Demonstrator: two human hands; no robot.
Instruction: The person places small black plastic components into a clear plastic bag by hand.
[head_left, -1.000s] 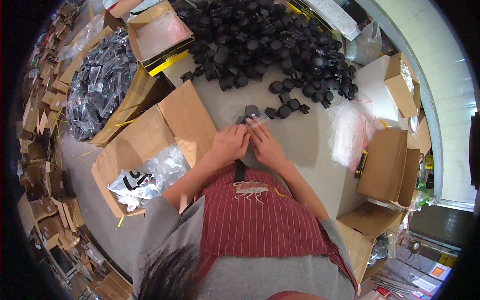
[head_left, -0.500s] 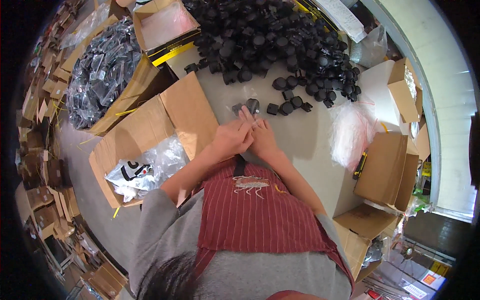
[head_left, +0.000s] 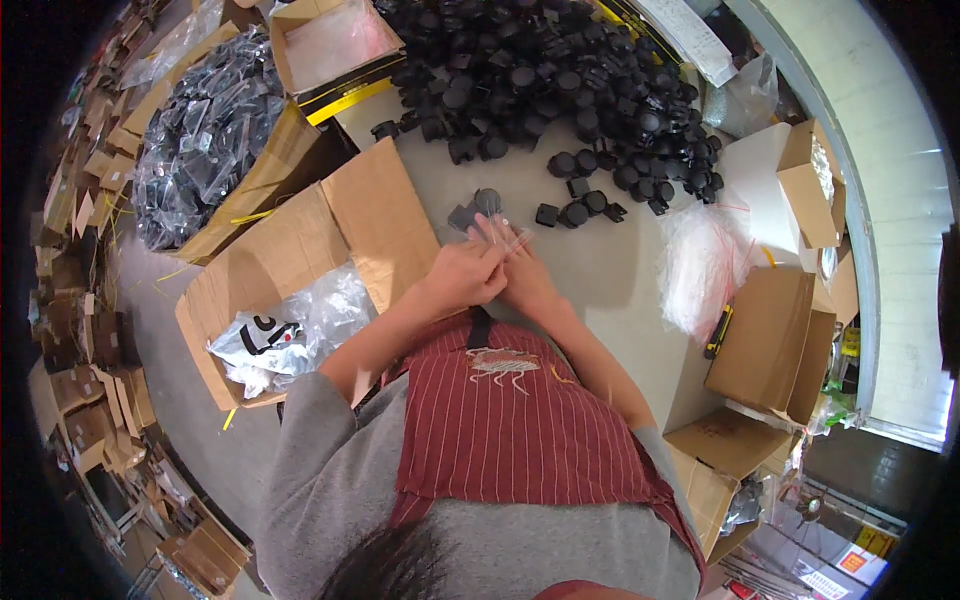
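Observation:
My left hand (head_left: 465, 274) and my right hand (head_left: 525, 278) meet close in front of the apron. Both have their fingers pinched on a small clear plastic bag (head_left: 515, 240) that shows a thin red line near its top. Inside the bag, at the end away from me, sits a black plastic part (head_left: 486, 203) with a rounded end. Just to the right, a few loose black plastic parts (head_left: 574, 213) lie on the grey table. Fingers cover some of the bag.
A large heap of black parts (head_left: 540, 80) covers the far table. Flat clear bags (head_left: 703, 265) lie at the right beside a yellow-black cutter (head_left: 718, 332). At the left stand an open carton with plastic wrap (head_left: 340, 305) and a box of bagged black parts (head_left: 205, 140).
The black part in the bag has shifted slightly left and away from me, and its rounded end shows more. The red-lined edge now shows above my right hand.

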